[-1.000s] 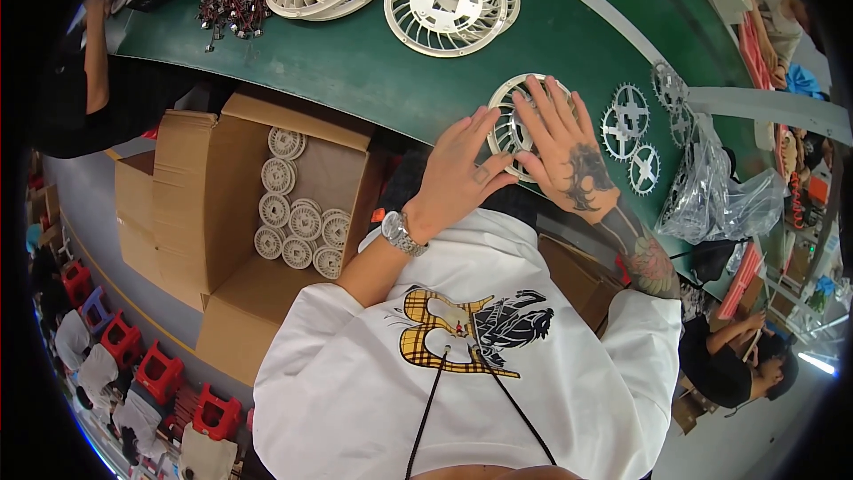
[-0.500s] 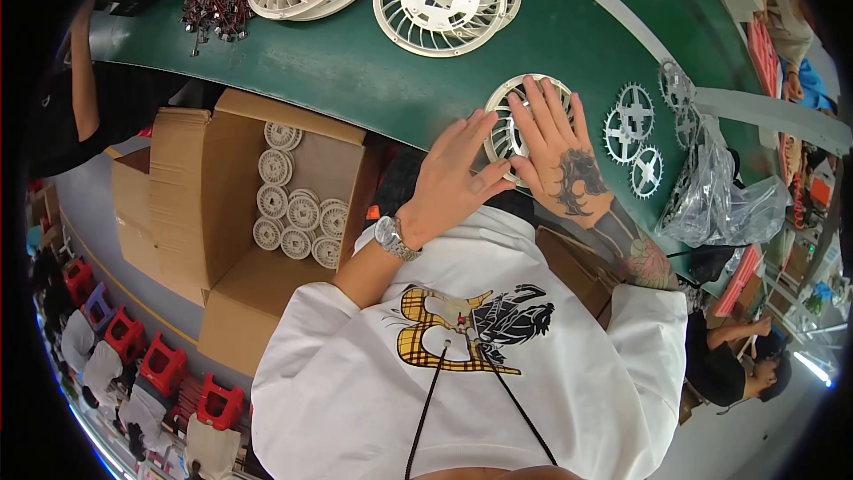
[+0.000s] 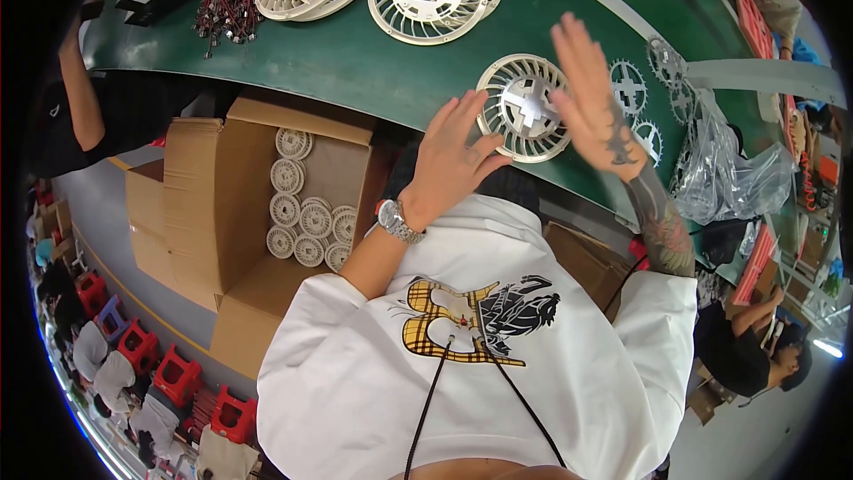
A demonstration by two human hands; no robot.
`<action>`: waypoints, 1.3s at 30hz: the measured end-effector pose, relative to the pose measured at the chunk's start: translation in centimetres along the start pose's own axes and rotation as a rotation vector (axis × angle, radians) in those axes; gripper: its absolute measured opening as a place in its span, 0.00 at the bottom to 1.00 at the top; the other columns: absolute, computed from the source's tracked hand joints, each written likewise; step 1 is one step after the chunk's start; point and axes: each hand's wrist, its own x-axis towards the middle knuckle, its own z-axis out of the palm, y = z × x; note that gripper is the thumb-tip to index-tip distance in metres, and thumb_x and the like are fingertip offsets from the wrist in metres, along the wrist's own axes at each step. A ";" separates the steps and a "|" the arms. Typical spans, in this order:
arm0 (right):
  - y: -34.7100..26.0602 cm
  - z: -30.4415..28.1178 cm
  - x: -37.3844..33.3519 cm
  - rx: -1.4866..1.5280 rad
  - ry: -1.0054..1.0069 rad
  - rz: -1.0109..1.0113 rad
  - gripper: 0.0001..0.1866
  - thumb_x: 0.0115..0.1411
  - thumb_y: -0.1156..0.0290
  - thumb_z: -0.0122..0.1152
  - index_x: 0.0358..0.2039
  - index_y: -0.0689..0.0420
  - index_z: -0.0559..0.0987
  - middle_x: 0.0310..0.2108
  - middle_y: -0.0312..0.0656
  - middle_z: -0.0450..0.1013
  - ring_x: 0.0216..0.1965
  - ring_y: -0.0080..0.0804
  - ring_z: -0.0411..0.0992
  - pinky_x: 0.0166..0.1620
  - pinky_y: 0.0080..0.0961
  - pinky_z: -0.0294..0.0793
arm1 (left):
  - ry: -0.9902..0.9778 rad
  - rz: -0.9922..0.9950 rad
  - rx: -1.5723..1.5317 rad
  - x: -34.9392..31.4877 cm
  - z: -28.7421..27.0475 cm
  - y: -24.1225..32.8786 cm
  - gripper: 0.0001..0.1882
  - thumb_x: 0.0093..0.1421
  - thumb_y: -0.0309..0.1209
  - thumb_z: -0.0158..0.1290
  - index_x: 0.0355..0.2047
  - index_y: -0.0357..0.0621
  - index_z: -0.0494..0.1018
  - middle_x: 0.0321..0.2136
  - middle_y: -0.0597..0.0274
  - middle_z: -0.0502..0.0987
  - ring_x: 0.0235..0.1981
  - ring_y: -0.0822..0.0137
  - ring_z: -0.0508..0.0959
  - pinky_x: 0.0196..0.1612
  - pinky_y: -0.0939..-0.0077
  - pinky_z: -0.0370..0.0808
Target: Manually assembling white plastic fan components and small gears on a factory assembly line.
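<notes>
The round white fan grille [image 3: 526,108] lies flat on the green bench [image 3: 355,62], between the hands. Left hand [image 3: 453,160] and right hand [image 3: 591,98] are spread, fingers extended, gripping nothing.

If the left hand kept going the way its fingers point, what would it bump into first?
Most likely the round white slotted disc on the green table; the left hand already has its fingertips at its near rim, though height above it is unclear.

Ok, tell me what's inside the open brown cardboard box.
The open brown cardboard box holds small white round slotted plastic discs, standing in rows against its far side. Any layers behind those discs are hidden.
</notes>
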 end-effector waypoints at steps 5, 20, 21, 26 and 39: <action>-1.3 -1.9 2.2 -0.106 0.158 -0.014 0.36 0.67 0.69 0.51 0.74 0.61 0.57 0.76 0.55 0.48 0.77 0.56 0.45 0.75 0.45 0.48 | -0.011 0.018 0.030 0.5 -0.2 0.1 0.18 0.51 0.40 0.71 0.38 0.50 0.79 0.65 0.42 0.69 0.63 0.46 0.73 0.65 0.50 0.69; -1.0 2.4 -1.0 -0.165 -0.139 0.153 0.48 0.61 0.53 0.66 0.73 0.65 0.56 0.74 0.61 0.49 0.75 0.57 0.50 0.74 0.51 0.48 | -0.031 -0.005 0.013 -0.1 -0.2 0.0 0.18 0.51 0.40 0.71 0.40 0.49 0.81 0.65 0.40 0.69 0.64 0.45 0.73 0.66 0.49 0.67; -1.0 2.8 -1.0 -0.159 -0.142 0.151 0.48 0.61 0.53 0.66 0.73 0.65 0.56 0.74 0.61 0.49 0.75 0.57 0.50 0.74 0.51 0.48 | -0.030 -0.007 0.010 -0.2 -0.2 0.0 0.18 0.51 0.40 0.71 0.40 0.49 0.81 0.65 0.40 0.69 0.64 0.45 0.72 0.66 0.49 0.67; -0.4 3.9 -0.9 -0.209 -0.166 0.148 0.56 0.59 0.41 0.65 0.73 0.66 0.53 0.74 0.59 0.49 0.75 0.57 0.49 0.73 0.55 0.48 | -0.040 -0.005 0.010 0.1 0.1 0.0 0.18 0.51 0.41 0.71 0.40 0.49 0.80 0.65 0.41 0.69 0.64 0.44 0.72 0.66 0.50 0.67; -0.4 3.8 -1.2 -0.270 -0.163 0.136 0.58 0.56 0.46 0.69 0.75 0.65 0.50 0.76 0.56 0.47 0.76 0.54 0.46 0.74 0.54 0.45 | -0.072 -0.012 -0.020 0.5 0.1 0.2 0.18 0.52 0.39 0.70 0.41 0.49 0.80 0.65 0.39 0.68 0.63 0.41 0.72 0.63 0.46 0.69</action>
